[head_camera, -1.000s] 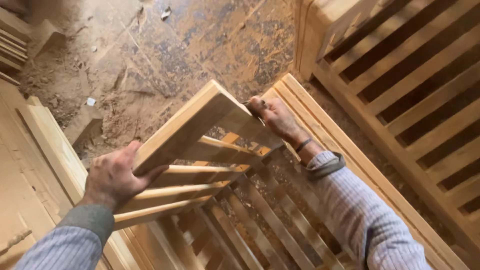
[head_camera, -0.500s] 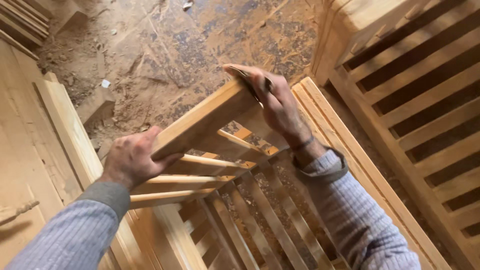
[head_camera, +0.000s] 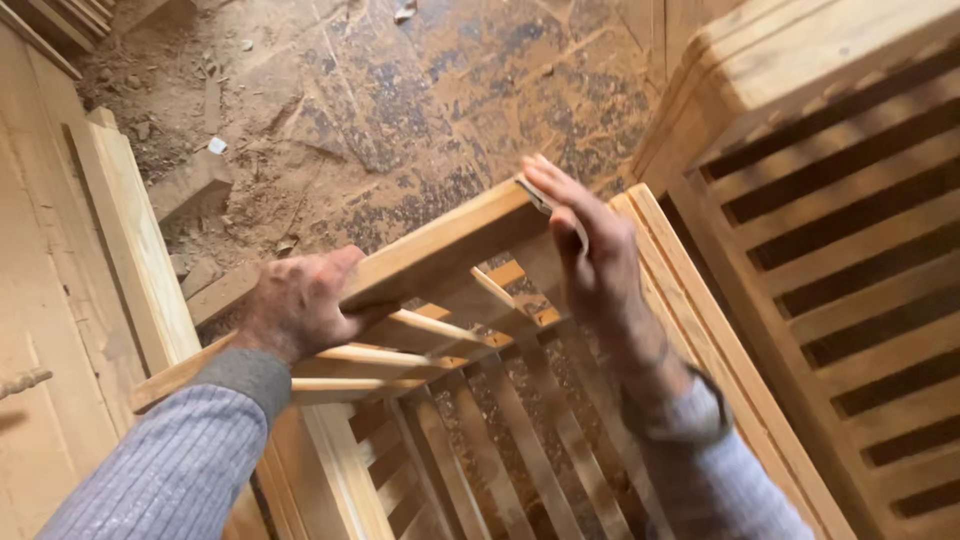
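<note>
My left hand (head_camera: 300, 305) grips the slatted frame (head_camera: 440, 300) by its top rail, fingers curled tight around the wood. My right hand (head_camera: 590, 255) lies flat and open against the rail's far end, pressing a small sanding pad (head_camera: 540, 197) there. The frame stands tilted above more slats (head_camera: 520, 440), with a slatted panel (head_camera: 850, 250) at right and the dusty floor (head_camera: 400, 100) beyond.

Right hand (head_camera: 590, 255) slid along frame (head_camera: 440, 255) end.

Views: I have one only, the head camera, so nothing is shared.
Position: it sits above my hands.
Facing: steeply down, onto the wooden slatted frame (head_camera: 450, 330) and the dusty floor (head_camera: 400, 90).
Nearness: close, at arm's reach.
</note>
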